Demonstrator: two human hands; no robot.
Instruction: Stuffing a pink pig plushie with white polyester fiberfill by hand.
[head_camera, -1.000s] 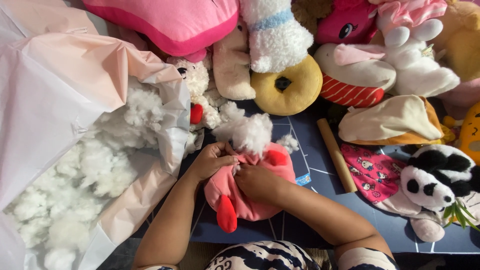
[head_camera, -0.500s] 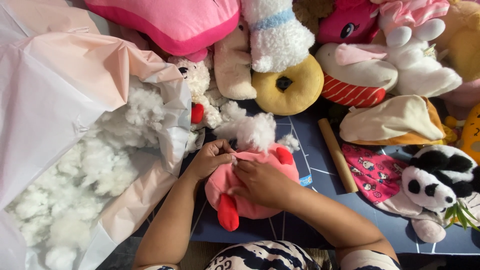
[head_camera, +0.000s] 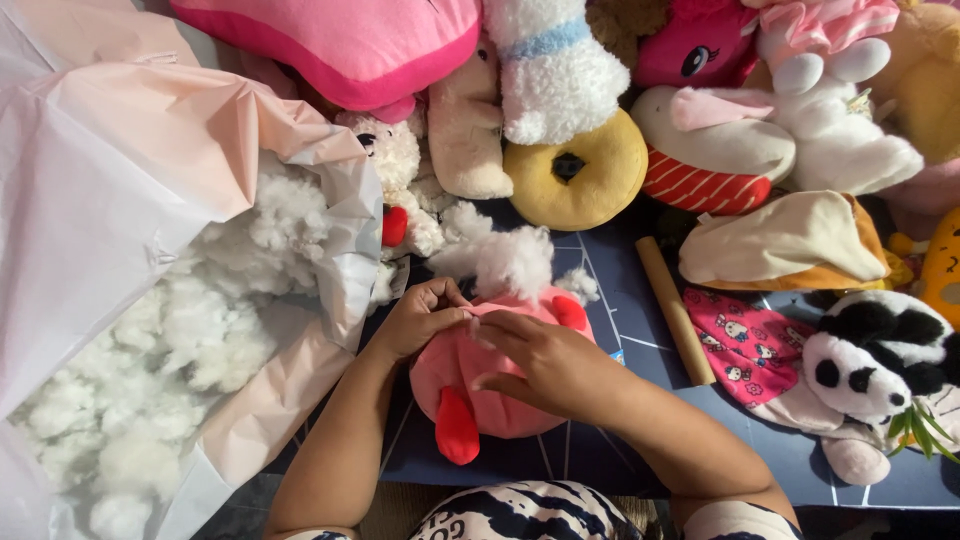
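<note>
- The pink plush toy (head_camera: 480, 385) is lying on the dark blue cutting mat (head_camera: 620, 440), right in front of the person, with 1 red limb pointing toward them.
- The left hand (head_camera: 420, 318) is pinching together at the toy's top edge; the right hand (head_camera: 545, 365) is resting across its body, fingers pressing down and clamped on the fabric.
- A tuft of white stuffing (head_camera: 505, 260) is sitting just beyond the toy, touching its top, so the filling step appears to be in hand; the next move likely calls for pushing fibre in while holding the opening steady.
- Left of the toy, a large pale pink plastic bag (head_camera: 120, 180) is lying open with loose white fibre (head_camera: 150, 380) spilling out.
- Right of the toy, a cardboard tube (head_camera: 675, 310) is lying by a pink printed cloth (head_camera: 750, 345) and a panda plush (head_camera: 870, 370).
- Beyond the toy, a yellow doughnut plush (head_camera: 580, 175) is sitting among other soft toys.
</note>
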